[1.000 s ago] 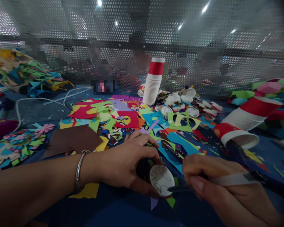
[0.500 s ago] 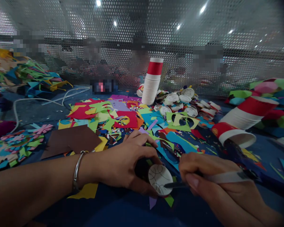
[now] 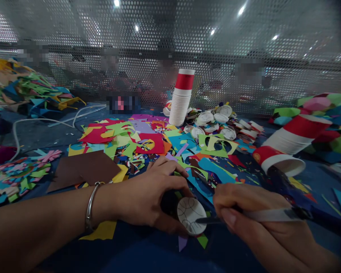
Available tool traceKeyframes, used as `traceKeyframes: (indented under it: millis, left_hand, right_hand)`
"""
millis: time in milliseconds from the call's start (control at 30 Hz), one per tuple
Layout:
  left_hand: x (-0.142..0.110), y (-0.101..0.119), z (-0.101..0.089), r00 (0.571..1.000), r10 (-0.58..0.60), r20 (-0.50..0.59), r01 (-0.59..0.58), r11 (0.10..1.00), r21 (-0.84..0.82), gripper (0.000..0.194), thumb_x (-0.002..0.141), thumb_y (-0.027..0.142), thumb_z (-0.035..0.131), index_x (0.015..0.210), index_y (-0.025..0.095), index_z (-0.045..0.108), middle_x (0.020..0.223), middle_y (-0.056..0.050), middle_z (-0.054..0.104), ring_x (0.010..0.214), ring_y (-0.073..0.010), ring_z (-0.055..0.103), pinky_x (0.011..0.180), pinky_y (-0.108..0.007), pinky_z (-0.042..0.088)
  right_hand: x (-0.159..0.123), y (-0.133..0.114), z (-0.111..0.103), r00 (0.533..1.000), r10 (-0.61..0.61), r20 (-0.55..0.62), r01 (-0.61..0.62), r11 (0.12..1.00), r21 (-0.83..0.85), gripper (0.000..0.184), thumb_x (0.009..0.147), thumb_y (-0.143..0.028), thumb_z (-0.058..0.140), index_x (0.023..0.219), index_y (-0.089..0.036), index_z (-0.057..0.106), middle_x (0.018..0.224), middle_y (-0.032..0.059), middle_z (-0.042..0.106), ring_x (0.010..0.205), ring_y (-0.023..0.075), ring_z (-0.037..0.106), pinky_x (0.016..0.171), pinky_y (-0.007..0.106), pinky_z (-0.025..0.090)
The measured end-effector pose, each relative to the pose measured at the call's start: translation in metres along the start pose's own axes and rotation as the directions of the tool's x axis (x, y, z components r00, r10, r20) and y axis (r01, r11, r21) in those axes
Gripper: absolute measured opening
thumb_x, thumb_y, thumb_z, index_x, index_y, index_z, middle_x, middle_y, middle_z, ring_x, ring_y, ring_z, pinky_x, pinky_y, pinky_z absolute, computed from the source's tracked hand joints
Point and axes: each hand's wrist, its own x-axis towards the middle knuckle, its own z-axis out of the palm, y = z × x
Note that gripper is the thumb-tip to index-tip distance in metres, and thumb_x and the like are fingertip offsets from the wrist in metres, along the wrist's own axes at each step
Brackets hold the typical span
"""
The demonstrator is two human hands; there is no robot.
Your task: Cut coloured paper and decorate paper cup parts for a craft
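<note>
My left hand, with a silver bangle on its wrist, curls its thumb and fingers around a small white paper cup base. Curved dark lines are drawn on its round face, which is turned up towards me. My right hand is closed around the blades of a pair of scissors, whose dark blue handles stretch off to the right. The pointed tip rests at or just over the right part of the round face; whether it pierces the paper I cannot tell. Small green and purple scraps lie beneath the base.
Coloured paper scraps and brown paper cover the middle of the blue table. Behind them stand stacked paper cups beside a heap of cut cup bases. More cups lie tipped at right, before a perforated metal screen.
The whole view has shifted very slightly. Both hands keep the same hold, and the scissors' tip stays at nearly the same spot on the cup base.
</note>
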Motion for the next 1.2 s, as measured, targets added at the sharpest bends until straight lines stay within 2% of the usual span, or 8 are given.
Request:
traceKeyframes:
  millis: [167,333,467,567,800,1200]
  left_hand:
    - [-0.0005,-0.0014,-0.0001,1.000,0.010,-0.001,-0.010,1.000,-0.005,0.053,0.067,0.055,0.085,0.112,0.030,0.070,0.125,-0.007,0.053,0.123,-0.0323,0.043,0.107,-0.048,0.034]
    - [-0.0003,-0.0020,-0.0003,1.000,0.023,-0.002,-0.023,1.000,-0.015,0.056,0.066,0.055,0.086,0.114,0.030,0.070,0.125,-0.007,0.052,0.124,-0.0323,0.044,0.109,-0.048,0.033]
    - [-0.0005,-0.0011,-0.0003,1.000,0.002,-0.006,-0.002,1.000,-0.018,0.056,0.065,0.055,0.087,0.113,0.031,0.071,0.126,-0.008,0.052,0.124,-0.0334,0.043,0.107,-0.050,0.035]
    - [-0.0005,-0.0010,-0.0001,1.000,-0.003,-0.007,0.002,1.000,-0.029,0.057,0.064,0.056,0.087,0.114,0.031,0.072,0.126,-0.008,0.051,0.124,-0.0341,0.042,0.106,-0.050,0.037]
    - [-0.0005,-0.0019,0.0000,1.000,-0.006,0.000,0.006,0.999,-0.047,0.056,0.065,0.053,0.087,0.114,0.030,0.071,0.125,-0.008,0.051,0.123,-0.0330,0.043,0.106,-0.049,0.038]
    - [0.0003,-0.0032,0.0005,1.000,-0.001,0.002,0.001,1.000,-0.025,0.058,0.065,0.055,0.086,0.115,0.031,0.071,0.124,-0.007,0.052,0.122,-0.0318,0.043,0.107,-0.049,0.037]
  right_hand:
    - [-0.0012,0.0025,-0.0016,0.998,0.015,0.056,-0.012,0.998,-0.055,0.019,0.089,-0.012,0.043,0.077,-0.023,0.053,0.063,-0.0041,0.060,0.052,0.0110,0.055,0.051,0.024,0.041]
    - [-0.0063,0.0036,-0.0049,0.997,0.033,0.065,-0.025,0.992,-0.127,0.021,0.089,-0.011,0.042,0.074,-0.023,0.050,0.062,-0.0032,0.060,0.051,0.0127,0.054,0.049,0.027,0.037]
    - [-0.0074,0.0020,-0.0071,0.997,0.000,0.077,0.010,0.992,-0.124,0.021,0.088,-0.011,0.042,0.073,-0.024,0.049,0.059,-0.0040,0.055,0.049,0.0128,0.050,0.051,0.028,0.036]
    - [-0.0065,0.0019,-0.0066,0.997,0.016,0.075,-0.007,0.994,-0.113,0.021,0.089,-0.013,0.042,0.073,-0.024,0.050,0.060,-0.0037,0.057,0.049,0.0130,0.051,0.050,0.028,0.036]
    - [-0.0042,0.0033,-0.0048,0.999,0.042,-0.016,-0.044,0.990,-0.132,0.020,0.089,-0.014,0.044,0.073,-0.024,0.053,0.058,-0.0043,0.057,0.047,0.0117,0.054,0.045,0.025,0.037]
    - [-0.0078,0.0031,-0.0045,0.999,0.030,0.029,-0.028,0.997,-0.076,0.019,0.090,-0.013,0.045,0.076,-0.024,0.054,0.060,-0.0038,0.057,0.049,0.0126,0.052,0.048,0.026,0.037]
